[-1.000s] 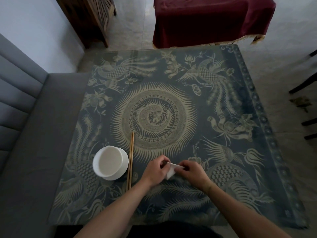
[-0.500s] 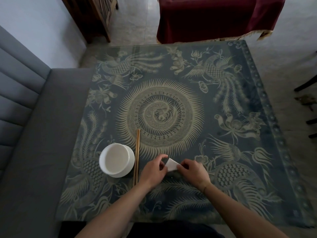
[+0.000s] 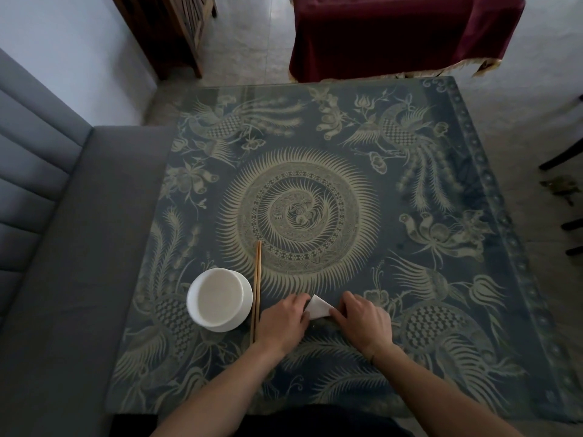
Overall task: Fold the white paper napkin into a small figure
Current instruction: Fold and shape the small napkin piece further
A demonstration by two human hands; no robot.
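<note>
White paper napkin [image 3: 319,308], folded small, sits low on the patterned counter [image 3: 441,279] near its front edge, between both hands; left hand [image 3: 282,323] and right hand [image 3: 362,323] each pinch it with curled fingers; white bowl [image 3: 219,299] and chopsticks [image 3: 257,288] lie just left.

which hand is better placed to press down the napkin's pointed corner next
Left, probably. The left hand has fingertips beside the white napkin's raised point, while the right hand pinches its other end.

Grey sofa [image 3: 63,247] left; maroon-draped table [image 3: 394,36] beyond (dim light); pale floor [image 3: 246,42].
</note>
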